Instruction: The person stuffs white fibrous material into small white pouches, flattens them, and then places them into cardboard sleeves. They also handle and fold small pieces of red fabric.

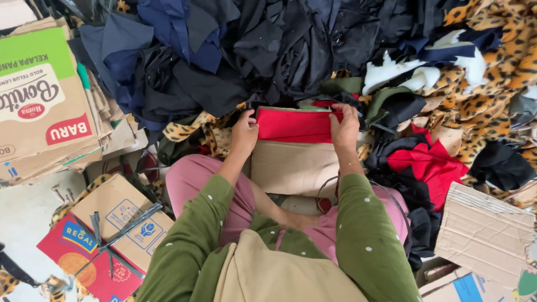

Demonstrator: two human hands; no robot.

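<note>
A red piece of cloth [293,126] lies folded flat on a tan cardboard sheet [293,168] in front of my knees. My left hand [244,133] pinches its left edge, and my right hand [344,126] grips its right edge, holding the cloth stretched between them. I sit cross-legged in pink trousers and olive-green sleeves with white dots. A bare foot shows between my legs, below the cardboard.
A big heap of dark navy and black fabric scraps [251,50] fills the back. Leopard-print fabric [492,67] spreads at the right, with more red cloth [428,162] beside it. Flattened cardboard boxes [39,106] stack at the left; a tied bundle [112,235] lies at the lower left. Cardboard piece [484,232] at the right.
</note>
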